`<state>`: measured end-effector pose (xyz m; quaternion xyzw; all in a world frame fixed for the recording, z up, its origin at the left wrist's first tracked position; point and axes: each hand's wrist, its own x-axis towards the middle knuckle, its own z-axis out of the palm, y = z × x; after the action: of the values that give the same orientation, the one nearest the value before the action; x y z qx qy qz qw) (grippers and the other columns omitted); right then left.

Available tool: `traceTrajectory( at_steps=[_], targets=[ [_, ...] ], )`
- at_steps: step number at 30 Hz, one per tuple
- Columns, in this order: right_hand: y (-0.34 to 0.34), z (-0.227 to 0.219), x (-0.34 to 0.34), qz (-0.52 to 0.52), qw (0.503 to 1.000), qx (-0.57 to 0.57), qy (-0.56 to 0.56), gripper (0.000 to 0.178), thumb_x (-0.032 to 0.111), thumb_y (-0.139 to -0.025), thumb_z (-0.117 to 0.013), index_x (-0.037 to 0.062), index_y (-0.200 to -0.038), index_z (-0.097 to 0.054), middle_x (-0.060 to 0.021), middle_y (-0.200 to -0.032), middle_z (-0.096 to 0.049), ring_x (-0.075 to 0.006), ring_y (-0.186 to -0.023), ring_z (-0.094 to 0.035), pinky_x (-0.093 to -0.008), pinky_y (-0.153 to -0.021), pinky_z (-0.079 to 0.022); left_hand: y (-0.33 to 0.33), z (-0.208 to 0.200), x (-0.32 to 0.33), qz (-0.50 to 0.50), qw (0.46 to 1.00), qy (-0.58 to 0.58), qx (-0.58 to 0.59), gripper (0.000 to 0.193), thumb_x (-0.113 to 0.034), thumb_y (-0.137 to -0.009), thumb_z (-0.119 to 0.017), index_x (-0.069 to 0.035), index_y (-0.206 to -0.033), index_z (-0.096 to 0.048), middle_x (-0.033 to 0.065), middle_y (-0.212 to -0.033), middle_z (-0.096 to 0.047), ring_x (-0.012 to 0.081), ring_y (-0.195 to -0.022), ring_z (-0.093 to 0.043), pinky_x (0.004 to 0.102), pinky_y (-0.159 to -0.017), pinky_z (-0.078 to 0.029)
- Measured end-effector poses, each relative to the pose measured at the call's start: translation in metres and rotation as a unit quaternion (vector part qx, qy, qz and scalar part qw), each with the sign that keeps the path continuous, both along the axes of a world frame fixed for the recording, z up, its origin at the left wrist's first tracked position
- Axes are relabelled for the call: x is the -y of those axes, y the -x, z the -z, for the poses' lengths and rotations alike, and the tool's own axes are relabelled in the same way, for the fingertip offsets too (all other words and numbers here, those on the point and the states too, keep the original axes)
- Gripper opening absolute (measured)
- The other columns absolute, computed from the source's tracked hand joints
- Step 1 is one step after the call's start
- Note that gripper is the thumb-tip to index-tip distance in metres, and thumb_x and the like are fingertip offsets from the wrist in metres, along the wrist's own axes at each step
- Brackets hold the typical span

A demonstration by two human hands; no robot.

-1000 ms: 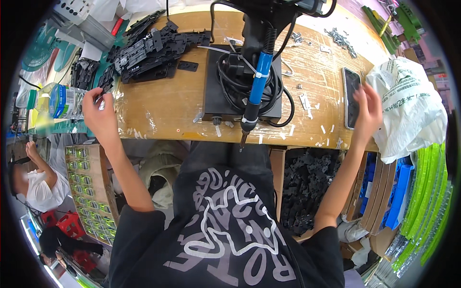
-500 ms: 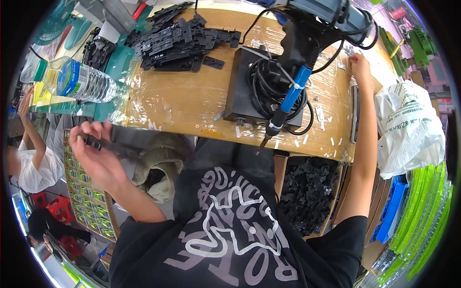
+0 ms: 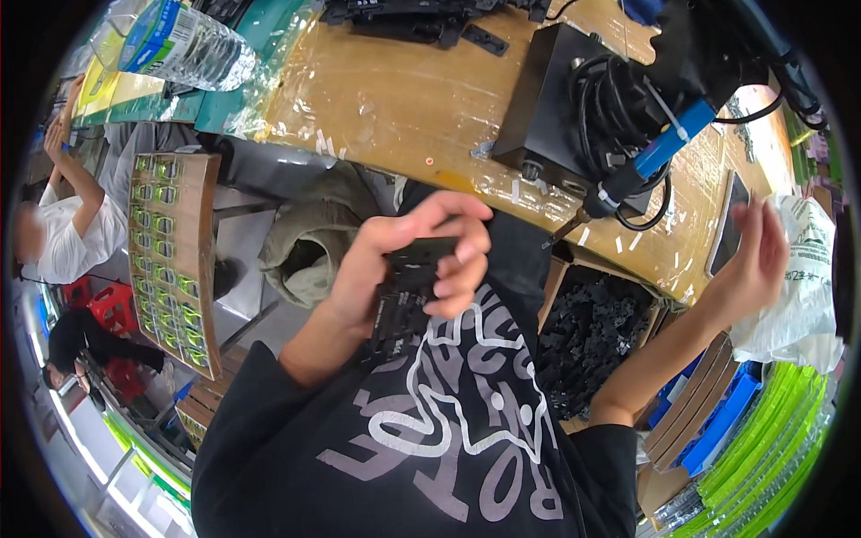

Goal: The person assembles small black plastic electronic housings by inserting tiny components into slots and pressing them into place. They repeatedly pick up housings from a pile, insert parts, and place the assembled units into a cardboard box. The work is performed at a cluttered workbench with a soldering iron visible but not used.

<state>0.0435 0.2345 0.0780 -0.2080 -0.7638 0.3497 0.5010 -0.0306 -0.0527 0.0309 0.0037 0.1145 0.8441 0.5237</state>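
My left hand (image 3: pixel 395 260) is closed round a flat black plastic part (image 3: pixel 401 309), held upright in front of my shirt, its lower end showing below the fingers. The thumb and fingers lie along its edges. My right hand (image 3: pixel 758 260) is raised off the bench's right edge, in front of a white plastic bag (image 3: pixel 798 278). Its fingers look drawn together; motion blurs them, and anything between them is too small to make out.
A soldering iron (image 3: pixel 659 148) with a blue handle leans over the bench from a black box (image 3: pixel 547 103) with coiled cable. Black plastic parts (image 3: pixel 404 13) lie at the back. A water bottle (image 3: pixel 193 45) stands left. Below the bench is a carton of small black pieces (image 3: pixel 592 336).
My left hand has brought the black part inward to my chest. My right hand has drawn back from the small pieces at the bench's far right. The view has shifted.
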Motion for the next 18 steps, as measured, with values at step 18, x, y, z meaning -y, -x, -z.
traceTrajectory(
  at_steps=[18],
  targets=[
    [-0.078, 0.063, 0.123, -0.278, 0.823, -0.039, 0.494, 0.018, -0.008, -0.067, -0.062, -0.0011, -0.076, -0.048, -0.0169, -0.085, -0.054, -0.021, -0.076, -0.057, -0.0309, -0.065, -0.049, -0.031, 0.008, 0.002, 0.087, 0.89, 0.172, -0.412, 0.076, -0.004, -0.068, -0.064, -0.005, -0.126, -0.015, 0.0177, -0.098, -0.051, 0.0245, -0.084, -0.056, 0.0355, -0.077, -0.044]
  ],
)
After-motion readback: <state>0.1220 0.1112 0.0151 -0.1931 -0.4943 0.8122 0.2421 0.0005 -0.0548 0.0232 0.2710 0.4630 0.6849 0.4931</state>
